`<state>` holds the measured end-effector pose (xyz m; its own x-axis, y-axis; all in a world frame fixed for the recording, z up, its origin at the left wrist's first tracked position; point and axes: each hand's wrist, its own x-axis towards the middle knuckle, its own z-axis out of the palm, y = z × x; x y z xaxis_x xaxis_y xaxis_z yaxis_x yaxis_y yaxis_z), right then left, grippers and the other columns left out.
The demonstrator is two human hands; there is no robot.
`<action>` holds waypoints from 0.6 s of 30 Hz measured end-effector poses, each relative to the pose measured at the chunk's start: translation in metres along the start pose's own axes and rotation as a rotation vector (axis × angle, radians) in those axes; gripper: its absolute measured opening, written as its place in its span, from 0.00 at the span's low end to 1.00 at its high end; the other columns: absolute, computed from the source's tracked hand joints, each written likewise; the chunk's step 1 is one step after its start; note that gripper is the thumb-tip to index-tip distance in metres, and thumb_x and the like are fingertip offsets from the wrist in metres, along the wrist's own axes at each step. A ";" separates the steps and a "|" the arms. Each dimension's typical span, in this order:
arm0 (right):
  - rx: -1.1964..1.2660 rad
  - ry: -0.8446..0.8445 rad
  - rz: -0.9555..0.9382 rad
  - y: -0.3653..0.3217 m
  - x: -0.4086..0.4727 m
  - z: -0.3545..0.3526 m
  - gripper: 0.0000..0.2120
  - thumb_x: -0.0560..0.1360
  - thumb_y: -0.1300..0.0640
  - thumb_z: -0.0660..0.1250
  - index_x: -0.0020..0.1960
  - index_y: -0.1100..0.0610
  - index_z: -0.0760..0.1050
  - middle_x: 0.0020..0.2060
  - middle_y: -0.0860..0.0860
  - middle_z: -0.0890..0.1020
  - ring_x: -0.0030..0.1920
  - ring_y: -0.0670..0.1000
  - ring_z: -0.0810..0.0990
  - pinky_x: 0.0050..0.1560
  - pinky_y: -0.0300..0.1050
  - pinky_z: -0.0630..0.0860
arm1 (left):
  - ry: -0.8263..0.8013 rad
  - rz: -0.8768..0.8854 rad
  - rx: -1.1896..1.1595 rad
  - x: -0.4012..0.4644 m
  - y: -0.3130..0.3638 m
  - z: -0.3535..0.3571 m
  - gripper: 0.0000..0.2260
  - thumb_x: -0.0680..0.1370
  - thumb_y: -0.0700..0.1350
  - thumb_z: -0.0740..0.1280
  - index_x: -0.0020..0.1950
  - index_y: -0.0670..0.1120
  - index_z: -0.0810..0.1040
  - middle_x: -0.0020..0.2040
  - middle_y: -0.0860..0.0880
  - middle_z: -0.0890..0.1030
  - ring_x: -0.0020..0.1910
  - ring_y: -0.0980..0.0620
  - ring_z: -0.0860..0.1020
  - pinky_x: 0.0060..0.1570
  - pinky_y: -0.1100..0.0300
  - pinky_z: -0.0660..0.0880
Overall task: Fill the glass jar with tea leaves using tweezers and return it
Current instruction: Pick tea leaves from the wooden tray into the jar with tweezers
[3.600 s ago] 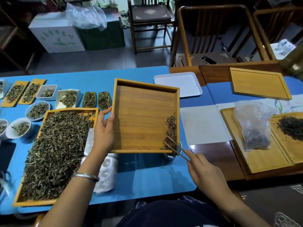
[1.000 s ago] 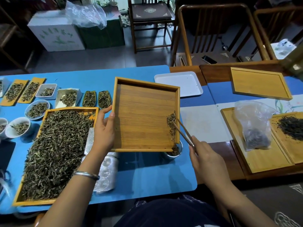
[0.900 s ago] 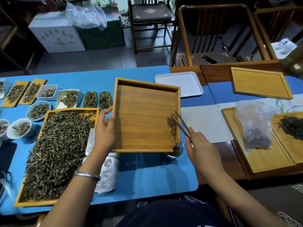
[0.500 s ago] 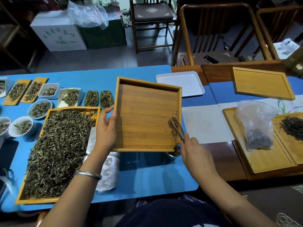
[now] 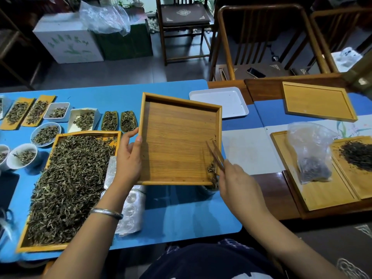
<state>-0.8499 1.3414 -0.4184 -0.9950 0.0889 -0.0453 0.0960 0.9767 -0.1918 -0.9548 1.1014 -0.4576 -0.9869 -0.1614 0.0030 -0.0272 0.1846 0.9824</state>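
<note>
My left hand (image 5: 128,158) grips the left edge of a square wooden tray (image 5: 177,141) and holds it tilted above the blue table. A small clump of tea leaves (image 5: 211,169) lies in the tray's near right corner. My right hand (image 5: 237,186) pinches brown tweezers (image 5: 215,156), whose tips lie on the tray's right side above those leaves. The glass jar (image 5: 210,188) sits on the table just under that corner, mostly hidden by the tray, with leaves at its mouth.
A large wooden tray heaped with tea leaves (image 5: 66,182) lies left, with small dishes of tea (image 5: 46,133) behind it. Clear plastic blister sheets (image 5: 128,208) lie under my left forearm. A white tray (image 5: 219,101), wooden trays and a plastic bag of tea (image 5: 312,156) are on the right.
The tweezers swept the leaves down the tray's right side toward its near corner over the jar. The pile on the tray has shrunk. My left hand kept its hold.
</note>
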 end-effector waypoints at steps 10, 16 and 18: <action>-0.111 -0.039 0.090 -0.020 0.059 0.004 0.23 0.77 0.68 0.55 0.72 0.66 0.58 0.54 0.59 0.76 0.46 0.58 0.81 0.40 0.45 0.73 | -0.010 -0.014 -0.023 0.001 -0.005 -0.003 0.12 0.83 0.45 0.58 0.65 0.44 0.70 0.46 0.49 0.81 0.40 0.62 0.81 0.39 0.68 0.77; -0.150 -0.109 0.069 -0.015 0.033 0.014 0.27 0.78 0.68 0.54 0.75 0.64 0.52 0.57 0.58 0.74 0.48 0.56 0.81 0.42 0.45 0.75 | -0.009 -0.028 -0.053 0.001 -0.007 -0.002 0.11 0.83 0.46 0.59 0.64 0.45 0.71 0.46 0.51 0.82 0.41 0.63 0.81 0.38 0.69 0.76; -0.155 -0.143 0.065 -0.015 0.021 0.016 0.26 0.79 0.65 0.53 0.75 0.64 0.52 0.57 0.57 0.75 0.48 0.56 0.81 0.43 0.45 0.74 | -0.011 -0.032 -0.054 0.001 -0.007 -0.003 0.10 0.83 0.46 0.59 0.64 0.46 0.71 0.46 0.50 0.82 0.41 0.62 0.82 0.37 0.69 0.76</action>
<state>-0.8714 1.3256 -0.4317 -0.9718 0.1346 -0.1938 0.1433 0.9892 -0.0315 -0.9549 1.0972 -0.4638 -0.9873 -0.1560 -0.0303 -0.0505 0.1267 0.9907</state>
